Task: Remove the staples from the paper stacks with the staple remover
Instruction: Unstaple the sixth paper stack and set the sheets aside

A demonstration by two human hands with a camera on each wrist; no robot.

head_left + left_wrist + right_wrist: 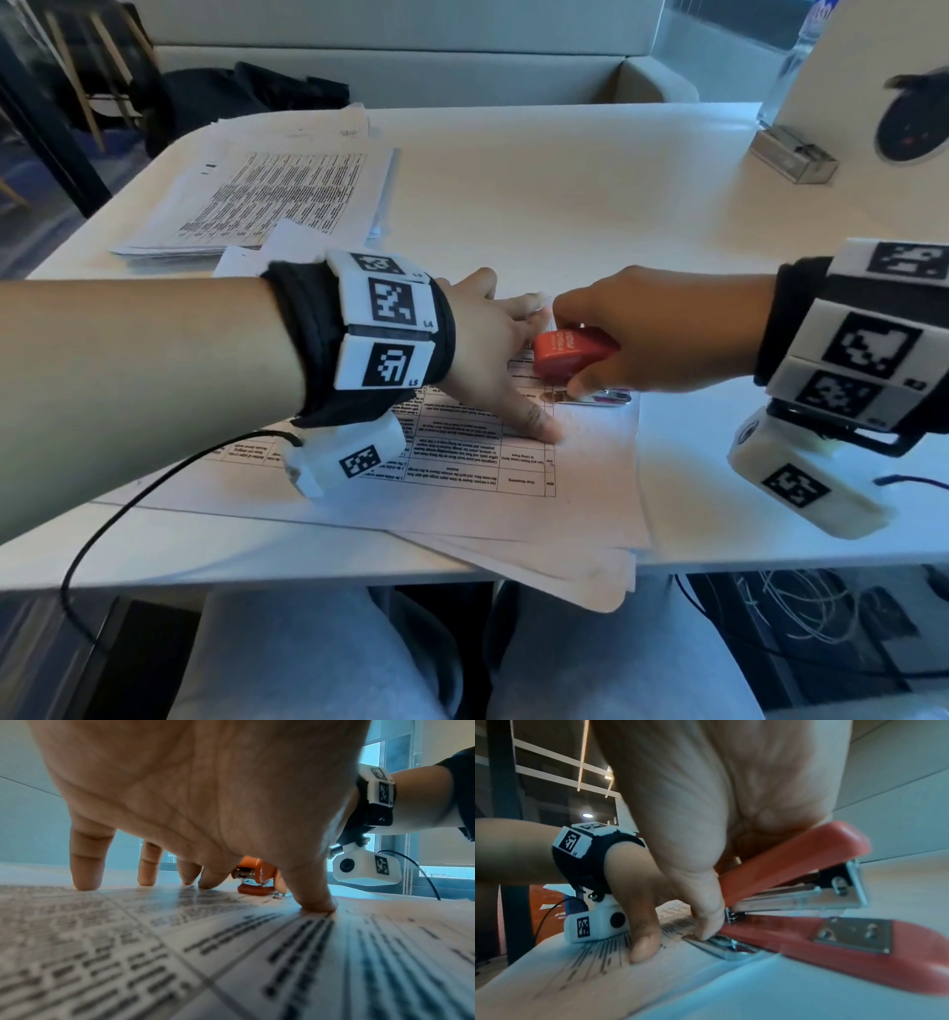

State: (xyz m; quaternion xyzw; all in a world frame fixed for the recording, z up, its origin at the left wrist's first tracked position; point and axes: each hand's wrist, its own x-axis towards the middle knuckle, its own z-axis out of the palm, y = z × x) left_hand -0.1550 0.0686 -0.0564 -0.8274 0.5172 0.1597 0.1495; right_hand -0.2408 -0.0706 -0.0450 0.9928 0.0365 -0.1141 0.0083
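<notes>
Pressing paper stack (590, 462) flat: left hand (493, 349) spread | right hand (662, 334) gripping red stapler (570, 349)

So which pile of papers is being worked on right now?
The near paper stack, at the table's front edge: the left hand presses it flat while the right hand holds the orange tool there. The far stack lies untouched.

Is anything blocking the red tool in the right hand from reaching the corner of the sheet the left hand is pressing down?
Nothing visible does. The right hand holds the red tool, whose metal tip already lies on the paper near its corner. The left hand's fingers press the sheet beside the tool, not across its path.
</notes>
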